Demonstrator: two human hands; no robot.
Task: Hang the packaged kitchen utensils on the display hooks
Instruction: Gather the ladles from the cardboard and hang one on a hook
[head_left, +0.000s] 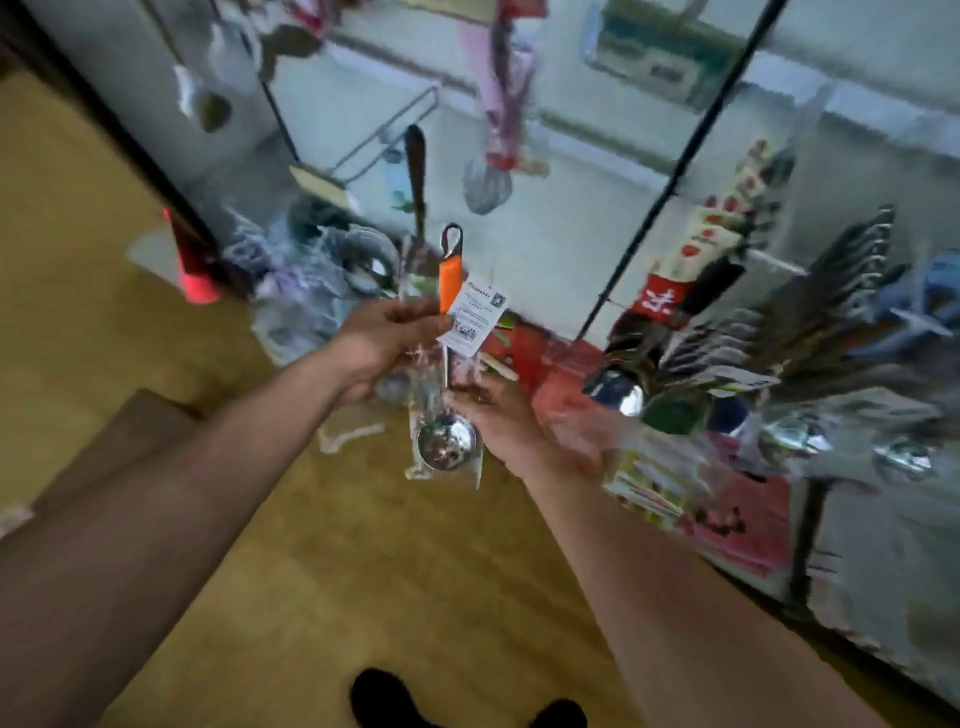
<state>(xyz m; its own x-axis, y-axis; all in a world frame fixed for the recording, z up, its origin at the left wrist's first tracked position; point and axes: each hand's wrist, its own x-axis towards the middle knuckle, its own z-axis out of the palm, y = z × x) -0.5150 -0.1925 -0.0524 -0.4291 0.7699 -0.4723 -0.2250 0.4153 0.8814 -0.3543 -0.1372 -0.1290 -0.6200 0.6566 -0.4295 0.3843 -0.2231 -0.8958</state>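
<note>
A packaged ladle (448, 441) with an orange handle, a black hanging loop and a white label sits in clear plastic wrap at the centre of the view. My left hand (387, 338) pinches the package at the handle, next to the label. My right hand (493, 410) holds the wrap lower down, beside the shiny steel bowl. A second dark-handled utensil (415, 171) stands up behind the ladle, its lower end hidden by my left hand. On the wall panel an empty wire display hook (387, 130) sticks out above and left of the ladle.
Rows of packaged spoons and ladles (810, 332) hang on hooks at the right. A heap of wrapped utensils (317, 270) lies on the floor by the wall. A red object (195, 275) stands at the left. Yellowish floor (363, 571) lies below, with dark shoes (384, 696) at the bottom edge.
</note>
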